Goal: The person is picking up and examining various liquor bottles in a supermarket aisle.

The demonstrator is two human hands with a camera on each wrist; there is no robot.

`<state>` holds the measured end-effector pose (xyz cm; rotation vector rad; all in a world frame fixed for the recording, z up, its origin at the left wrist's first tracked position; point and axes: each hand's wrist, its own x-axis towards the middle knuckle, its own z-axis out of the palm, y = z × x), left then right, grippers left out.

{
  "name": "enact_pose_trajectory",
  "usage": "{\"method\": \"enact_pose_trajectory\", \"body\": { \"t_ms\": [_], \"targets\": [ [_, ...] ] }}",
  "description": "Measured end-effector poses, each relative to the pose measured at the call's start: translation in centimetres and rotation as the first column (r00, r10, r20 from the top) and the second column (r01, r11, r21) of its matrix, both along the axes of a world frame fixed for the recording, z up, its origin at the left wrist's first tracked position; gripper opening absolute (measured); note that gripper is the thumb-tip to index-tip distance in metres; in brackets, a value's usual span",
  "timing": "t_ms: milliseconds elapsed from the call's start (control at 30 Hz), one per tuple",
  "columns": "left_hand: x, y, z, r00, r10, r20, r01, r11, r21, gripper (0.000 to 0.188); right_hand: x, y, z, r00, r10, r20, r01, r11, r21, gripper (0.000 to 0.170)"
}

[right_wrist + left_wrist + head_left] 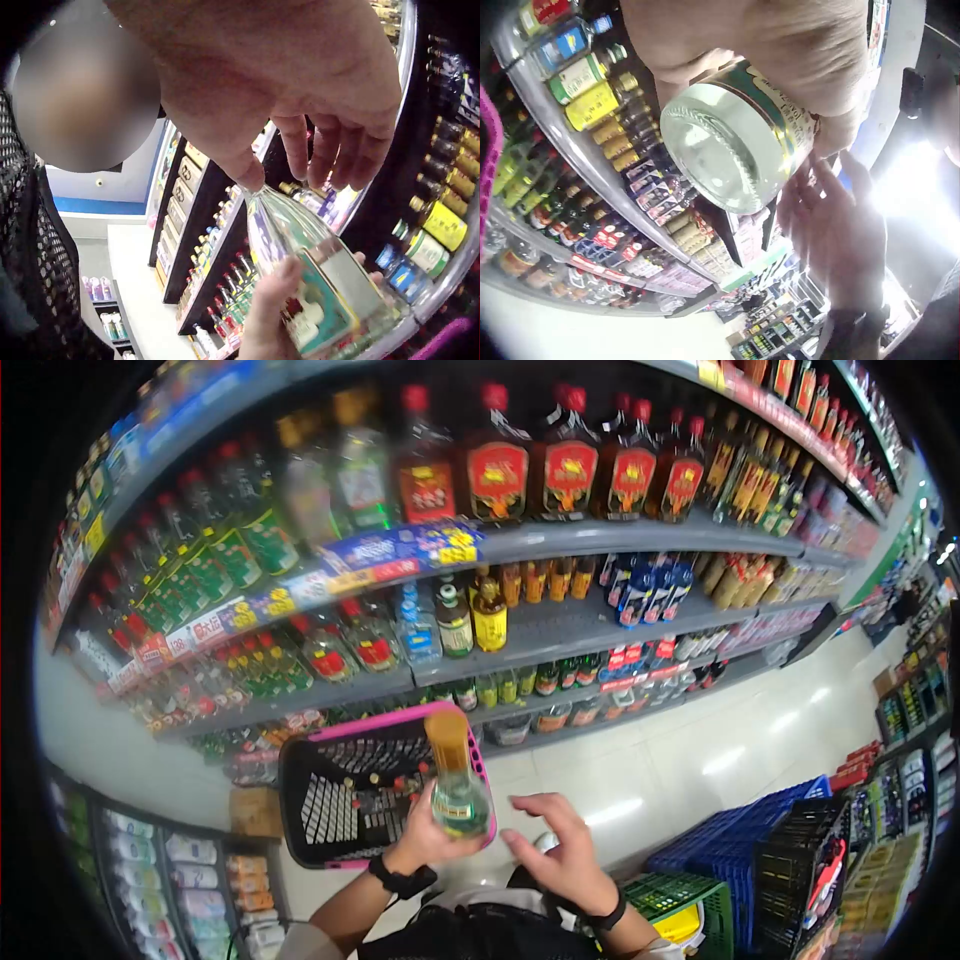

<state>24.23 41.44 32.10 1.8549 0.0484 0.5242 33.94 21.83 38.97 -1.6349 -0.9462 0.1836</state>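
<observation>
My left hand (428, 838) grips a clear glass liquor bottle (461, 800) with a tall gold cap and a green label. The bottle stands upright in front of my body, overlapping the right side of the basket in the head view. Its round glass base (716, 150) faces the left wrist camera, with the fingers wrapped round the label. Right of the bottle, my right hand (568, 855) is held with fingers spread and nothing in them. In the right wrist view its thumb overlaps the bottle's neck, and the label (322, 311) shows below.
A black shopping basket (298, 785) with a pink rim is below, several small bottles inside. Shelves (560, 640) of liquor bottles curve across the front. Stacked blue crates (725, 840) and a green crate (650, 895) stand to the right, a cardboard box (255, 813) to the left.
</observation>
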Motion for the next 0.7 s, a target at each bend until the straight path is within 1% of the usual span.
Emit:
{"method": "enact_pose_trajectory", "body": {
  "t_ms": [33, 67, 100, 133, 167, 233, 267, 300, 367, 400, 467, 500, 533, 567, 633, 667, 700],
  "targets": [
    [2.3, -0.9, -1.0, 0.998, -0.05, 0.025, 0.05, 0.998, 0.034, 0.079, 2.4, -2.1, 0.1, 1.0, -0.013, -0.019, 0.013, 1.0, -0.008, 0.038],
    [4.4, -2.3, -0.4, 0.998, -0.062, -0.015, 0.06, 0.994, -0.096, 0.08, 4.9, -3.6, 0.1, 0.999, -0.051, 0.009, 0.051, 0.998, -0.031, 0.037],
    [6.4, -3.6, 0.3, 0.996, -0.073, -0.054, 0.059, 0.973, -0.225, 0.08, 6.4, -5.1, 0.2, 0.996, -0.086, -0.008, 0.085, 0.995, -0.044, 0.036],
    [7.7, -4.5, 2.4, 0.987, -0.153, -0.057, 0.144, 0.979, -0.147, 0.072, 7.3, -6.7, 0.0, 0.995, -0.09, -0.053, 0.087, 0.995, -0.047, 0.037],
    [9.5, -5.6, 3.2, 0.985, -0.156, -0.07, 0.145, 0.979, -0.14, 0.072, 8.6, -8.1, -0.3, 0.993, -0.098, -0.072, 0.095, 0.994, -0.048, 0.037],
    [12.7, -7.6, 3.8, 0.97, -0.242, 0.007, 0.232, 0.92, -0.317, 0.074, 10.6, -10.6, -0.9, 0.989, -0.112, -0.098, 0.108, 0.993, -0.043, 0.039],
    [14.0, -7.5, 3.5, 0.951, -0.31, -0.018, 0.298, 0.926, -0.23, 0.079, 11.4, -11.5, -1.1, 0.986, -0.119, -0.119, 0.114, 0.993, -0.042, 0.042],
    [15.4, -8.6, 3.6, 0.947, -0.321, -0.022, 0.307, 0.922, -0.234, 0.079, 12.1, -12.4, -1.1, 0.984, -0.13, -0.124, 0.125, 0.991, -0.045, 0.042],
    [17.6, -11.0, 4.0, 0.985, -0.169, -0.035, 0.145, 0.918, -0.369, 0.078, 12.9, -14.0, -1.0, 0.985, -0.12, -0.122, 0.111, 0.991, -0.075, 0.059],
    [19.1, -11.6, 4.2, 0.986, -0.168, -0.02, 0.152, 0.929, -0.337, 0.08, 13.4, -14.4, -1.0, 0.985, -0.134, -0.108, 0.127, 0.989, -0.075, 0.059],
    [20.8, -12.3, 2.6, 0.974, -0.224, -0.021, 0.202, 0.914, -0.352, 0.079, 13.8, -14.9, -0.9, 0.972, -0.145, -0.185, 0.141, 0.989, -0.035, 0.074],
    [22.6, -13.0, 2.0, 0.962, -0.274, -0.02, 0.248, 0.897, -0.365, 0.078, 14.8, -15.5, -1.5, 0.98, -0.131, -0.15, 0.122, 0.99, -0.068, 0.084],
    [24.4, -14.2, 2.7, 0.953, -0.302, 0.026, 0.286, 0.869, -0.403, 0.077, 15.8, -15.9, -1.1, 0.987, -0.158, -0.026, 0.154, 0.983, -0.103, 0.086],
    [26.4, -15.3, 2.9, 0.945, -0.324, 0.056, 0.318, 0.86, -0.398, 0.077, 16.8, -16.1, -0.8, 0.979, -0.179, 0.098, 0.191, 0.972, -0.137, 0.087],
    [28.5, -16.8, 2.8, 0.949, -0.312, 0.052, 0.294, 0.811, -0.505, 0.078, 18.9, -16.7, -0.9, 0.975, -0.196, 0.104, 0.208, 0.97, -0.125, 0.09],
    [29.2, -17.0, 1.1, 0.936, -0.348, 0.041, 0.317, 0.792, -0.521, 0.079, 19.6, -16.7, -1.1, 0.969, -0.229, 0.094, 0.238, 0.965, -0.108, 0.091],
    [30.3, -16.9, 1.7, 0.902, -0.432, -0.002, 0.362, 0.758, -0.543, 0.078, 20.3, -16.8, -1.4, 0.964, -0.254, 0.082, 0.262, 0.961, -0.093, 0.091]
  ]
}}
